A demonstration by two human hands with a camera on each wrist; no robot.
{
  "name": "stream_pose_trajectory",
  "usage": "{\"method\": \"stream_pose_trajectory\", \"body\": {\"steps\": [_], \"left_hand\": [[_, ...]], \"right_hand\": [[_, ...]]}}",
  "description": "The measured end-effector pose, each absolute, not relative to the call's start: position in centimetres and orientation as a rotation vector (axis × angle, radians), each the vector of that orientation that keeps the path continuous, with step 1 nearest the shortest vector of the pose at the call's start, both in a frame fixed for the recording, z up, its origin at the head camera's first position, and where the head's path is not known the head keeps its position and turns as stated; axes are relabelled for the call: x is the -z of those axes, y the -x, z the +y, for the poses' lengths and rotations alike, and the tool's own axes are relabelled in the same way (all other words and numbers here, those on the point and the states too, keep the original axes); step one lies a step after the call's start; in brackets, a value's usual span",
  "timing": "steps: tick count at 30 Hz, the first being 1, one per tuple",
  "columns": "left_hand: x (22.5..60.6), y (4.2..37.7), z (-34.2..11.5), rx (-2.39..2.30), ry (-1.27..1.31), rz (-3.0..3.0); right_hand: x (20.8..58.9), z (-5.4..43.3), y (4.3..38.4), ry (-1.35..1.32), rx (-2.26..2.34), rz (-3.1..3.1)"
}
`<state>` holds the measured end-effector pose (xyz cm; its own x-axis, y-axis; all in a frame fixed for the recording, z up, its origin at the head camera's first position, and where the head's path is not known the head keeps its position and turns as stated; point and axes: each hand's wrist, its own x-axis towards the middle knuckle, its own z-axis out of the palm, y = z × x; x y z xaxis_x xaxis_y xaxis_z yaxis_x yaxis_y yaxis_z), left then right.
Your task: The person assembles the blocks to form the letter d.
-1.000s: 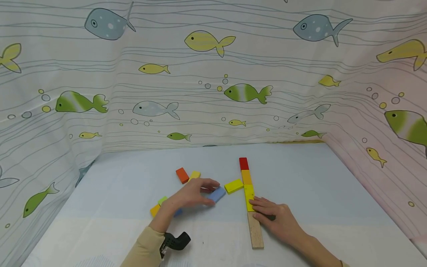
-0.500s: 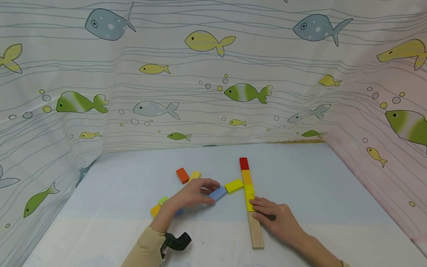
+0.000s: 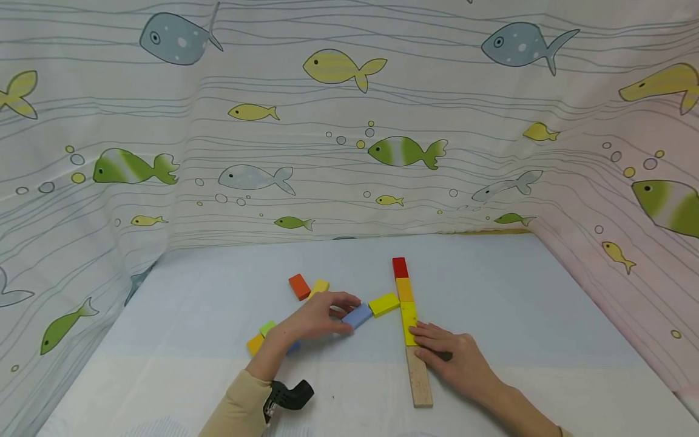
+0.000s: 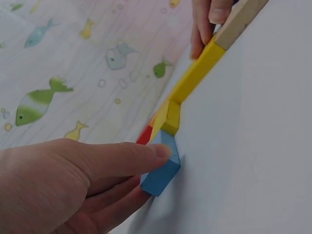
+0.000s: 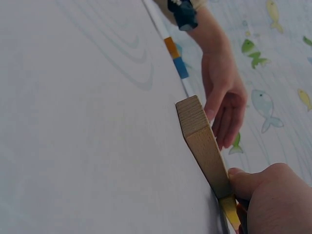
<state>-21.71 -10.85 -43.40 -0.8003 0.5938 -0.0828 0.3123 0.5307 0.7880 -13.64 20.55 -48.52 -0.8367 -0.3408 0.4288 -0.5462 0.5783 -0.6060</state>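
My left hand (image 3: 314, 315) pinches a blue block (image 3: 357, 315) between thumb and fingers; in the left wrist view the thumb (image 4: 158, 150) lies along one side of it. The blue block's far end meets the end of a slanted yellow block (image 3: 384, 304), whose other end reaches a straight row. That row runs from a red block (image 3: 400, 267) through an orange block (image 3: 405, 289) and a longer yellow block (image 3: 409, 325) to a plain wooden block (image 3: 419, 379). My right hand (image 3: 461, 364) rests against the row's right side, fingertips at the long yellow block, thumb at the wooden block.
Left of my left hand lie an orange-red block (image 3: 299, 287) and a pale yellow block (image 3: 320, 286). Under the left forearm sit a light green block (image 3: 267, 328), an orange block (image 3: 255, 345) and a partly hidden blue one. Fish-printed cloth (image 3: 333, 200) encloses the table.
The blue block has slid very slightly right, up against the slanted yellow block, with my left hand on it. My right hand has stayed in place.
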Motion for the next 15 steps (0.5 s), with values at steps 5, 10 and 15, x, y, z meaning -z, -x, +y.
{"method": "stream_pose_trajectory", "body": {"steps": [5,10,15], "left_hand": [[43.46,21.72,-10.9,-1.172,-0.755,2.421],[43.6,21.79,-10.99,-1.183,-0.743,2.413],[43.85,21.95,-11.14,-1.202,-0.719,2.397]], "right_hand": [[48.52,20.54,13.65,-0.731,-1.11,-2.548],[48.48,20.51,13.61,-0.733,-1.11,-2.544],[48.48,20.49,13.54,-0.739,-1.095,-2.532]]}}
